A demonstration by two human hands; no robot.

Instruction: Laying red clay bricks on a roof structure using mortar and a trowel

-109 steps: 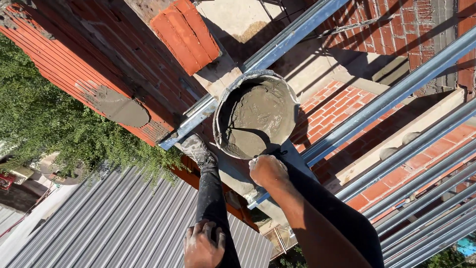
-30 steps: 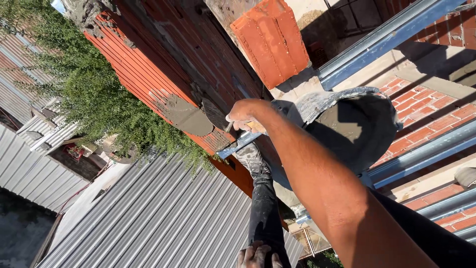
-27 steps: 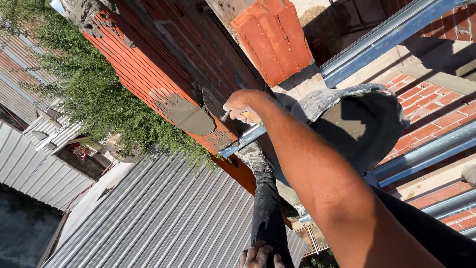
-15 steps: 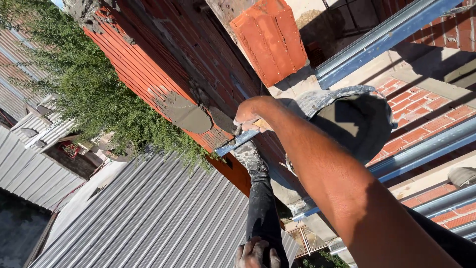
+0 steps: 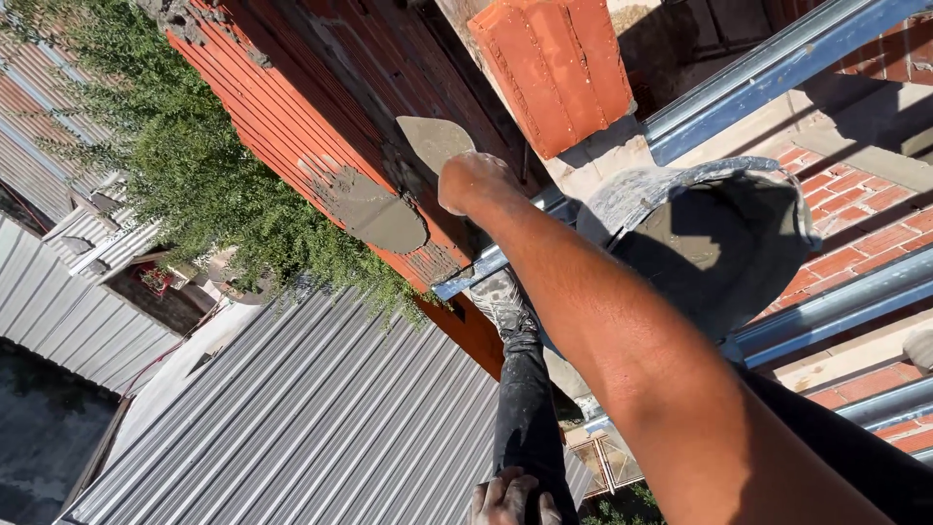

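My right hand is shut on a trowel; its mortar-smeared blade lies against the red ribbed brick wall. A grey patch of wet mortar sticks to the wall just left of and below the hand. A bucket of grey mortar stands behind my forearm on the scaffold tubes. At the bottom edge, my left hand rests on my dark, mortar-spattered trouser leg, fingers spread, holding nothing.
A loose red hollow brick sits on top of the wall. Blue-grey metal scaffold tubes cross at the right over brick paving. Far below are a corrugated metal roof and a green bush.
My right hand has lifted from beside the scaffold tube up along the wall, and the trowel blade now shows above it. The left hand stays on the leg.
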